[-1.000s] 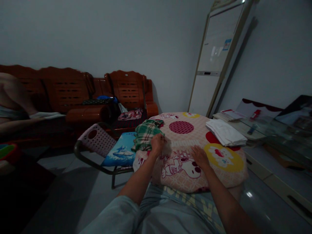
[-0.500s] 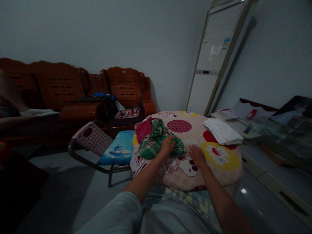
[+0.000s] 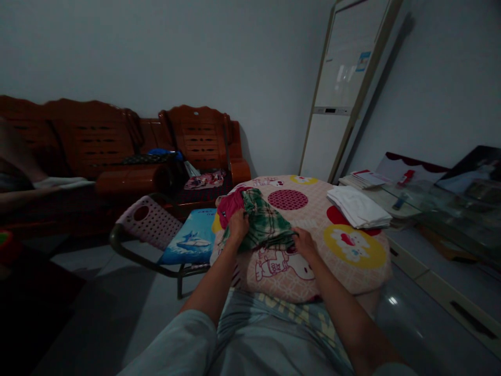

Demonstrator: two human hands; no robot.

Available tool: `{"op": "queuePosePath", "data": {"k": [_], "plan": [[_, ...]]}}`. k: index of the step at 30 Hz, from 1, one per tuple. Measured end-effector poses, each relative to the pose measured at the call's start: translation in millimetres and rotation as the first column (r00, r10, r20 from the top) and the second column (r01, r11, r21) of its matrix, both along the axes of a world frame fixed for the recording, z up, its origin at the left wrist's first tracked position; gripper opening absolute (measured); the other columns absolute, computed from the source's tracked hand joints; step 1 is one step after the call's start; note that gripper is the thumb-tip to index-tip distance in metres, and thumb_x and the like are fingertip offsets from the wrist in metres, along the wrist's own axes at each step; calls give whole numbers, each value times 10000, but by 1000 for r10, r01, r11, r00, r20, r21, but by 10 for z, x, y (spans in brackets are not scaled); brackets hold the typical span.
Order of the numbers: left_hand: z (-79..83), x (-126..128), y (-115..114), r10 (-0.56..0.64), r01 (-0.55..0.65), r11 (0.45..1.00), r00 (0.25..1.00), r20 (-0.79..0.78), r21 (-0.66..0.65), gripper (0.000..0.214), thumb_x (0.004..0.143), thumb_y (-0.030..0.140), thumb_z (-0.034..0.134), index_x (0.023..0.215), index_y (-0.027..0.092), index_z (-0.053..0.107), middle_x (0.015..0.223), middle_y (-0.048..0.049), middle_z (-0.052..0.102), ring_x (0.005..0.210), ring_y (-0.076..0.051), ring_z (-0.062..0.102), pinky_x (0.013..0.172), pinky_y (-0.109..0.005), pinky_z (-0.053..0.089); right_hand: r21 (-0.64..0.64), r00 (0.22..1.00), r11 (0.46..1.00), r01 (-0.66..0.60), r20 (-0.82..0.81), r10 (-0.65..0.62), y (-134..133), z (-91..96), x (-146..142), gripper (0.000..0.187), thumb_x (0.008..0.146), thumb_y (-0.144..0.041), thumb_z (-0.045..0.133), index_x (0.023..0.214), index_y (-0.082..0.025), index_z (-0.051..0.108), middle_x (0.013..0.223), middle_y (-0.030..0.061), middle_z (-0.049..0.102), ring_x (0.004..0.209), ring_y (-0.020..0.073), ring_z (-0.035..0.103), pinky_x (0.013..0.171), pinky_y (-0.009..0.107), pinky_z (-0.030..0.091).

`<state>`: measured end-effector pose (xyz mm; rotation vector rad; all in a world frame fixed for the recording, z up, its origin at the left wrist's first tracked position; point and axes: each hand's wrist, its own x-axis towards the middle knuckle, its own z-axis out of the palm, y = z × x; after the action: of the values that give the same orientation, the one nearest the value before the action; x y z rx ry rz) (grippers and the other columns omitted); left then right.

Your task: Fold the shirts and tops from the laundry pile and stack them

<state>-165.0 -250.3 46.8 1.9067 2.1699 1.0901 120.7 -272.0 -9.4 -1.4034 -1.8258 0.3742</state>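
Observation:
A green plaid garment (image 3: 270, 219) lies bunched on the round table's patterned cloth (image 3: 270, 284). My left hand (image 3: 238, 227) is closed on its left part, fingers curled into the fabric. At the garment's right end, my right hand (image 3: 305, 243) pinches the edge. Beyond my left hand, a crumpled magenta cloth (image 3: 231, 202) lies against the plaid one; its lower part is hidden. A folded white cloth (image 3: 358, 207) rests at the table's right side, apart from both hands.
A folding chair (image 3: 191, 240) with a blue picture seat stands left of the table. Behind are wooden sofas (image 3: 199, 133), with a person's leg (image 3: 19, 156) at far left. A glass-topped cabinet (image 3: 442, 209) stands right, a tall air conditioner (image 3: 326, 141) in the corner.
My left hand has moved left across the plaid garment and now grips its left part. My right hand has shifted slightly left from the tablecloth onto the garment's right edge.

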Motion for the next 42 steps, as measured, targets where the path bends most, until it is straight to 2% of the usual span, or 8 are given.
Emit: {"op": "queuePosePath", "data": {"k": [11, 16, 20, 28, 32, 35, 39, 42], "plan": [[-236, 893, -83, -433, 418, 901, 862, 264, 112, 432, 823, 206, 576, 1253, 174, 603, 1172, -110, 678, 1136, -248, 608, 1006, -398, 461, 93, 794, 833, 546, -377, -478, 218, 513, 996, 320, 693, -336, 449, 815, -154, 683, 759, 74, 690, 752, 233, 587, 756, 355, 477], [-375, 1149, -232, -660, 681, 722, 731, 172, -122, 550, 773, 275, 660, 1312, 203, 581, 1173, -115, 668, 1014, -243, 659, 890, -348, 525, -99, 918, 920, 380, -83, -388, 124, 313, 1027, 270, 607, -297, 587, 826, -206, 715, 783, 48, 710, 781, 229, 621, 727, 321, 479], [-238, 1089, -330, -613, 596, 764, 790, 10, -248, 463, 669, 113, 683, 1126, 183, 681, 1117, -122, 664, 1045, -266, 648, 908, -341, 508, -190, 968, 950, 246, 97, -231, 78, 275, 954, 124, 565, -242, 613, 663, -228, 688, 707, 26, 695, 729, 207, 611, 655, 282, 444], [-136, 1158, -351, -499, 538, 825, 837, 222, -174, 190, 655, 29, 584, 745, 177, 664, 983, -124, 681, 1032, -278, 634, 942, -362, 471, -215, 781, 917, 337, -480, -400, 73, 481, 781, 212, 580, -360, 632, 685, -184, 687, 555, -12, 621, 566, 178, 562, 539, 278, 439], [-116, 1354, -261, -491, 584, 793, 782, 384, -174, 116, 766, 172, 591, 665, 182, 647, 731, -64, 686, 872, -245, 670, 850, -334, 515, -206, 722, 974, 91, -660, -207, 40, 541, 597, 304, 577, -393, 684, 778, -168, 714, 686, 15, 699, 641, 179, 619, 590, 280, 485], [-69, 1486, -203, -421, 626, 772, 634, 649, -110, 232, 876, 284, 510, 797, 159, 688, 749, -49, 709, 743, -192, 678, 722, -296, 542, -184, 679, 977, -104, -731, -65, 42, 559, 504, 459, 587, -457, 736, 947, -173, 732, 911, 52, 751, 811, 212, 675, 699, 316, 532], [11, 1541, -137, -122, 552, 834, 138, 983, 26, 314, 817, 430, 643, 875, 125, 687, 739, -64, 710, 609, -160, 654, 625, -283, 543, -206, 710, 979, 11, -688, -153, 15, 519, 486, 536, 586, -483, 785, 1016, -168, 727, 1003, 89, 751, 937, 240, 679, 793, 349, 549], [54, 1542, -110, -77, 470, 881, 22, 997, 57, 302, 786, 426, 686, 876, 138, 677, 733, -56, 711, 601, -153, 651, 616, -272, 542, -306, 765, 952, -3, -614, -195, -56, 482, 425, 533, 579, -452, 792, 1017, -157, 721, 835, 64, 748, 751, 225, 681, 673, 351, 561]]}}
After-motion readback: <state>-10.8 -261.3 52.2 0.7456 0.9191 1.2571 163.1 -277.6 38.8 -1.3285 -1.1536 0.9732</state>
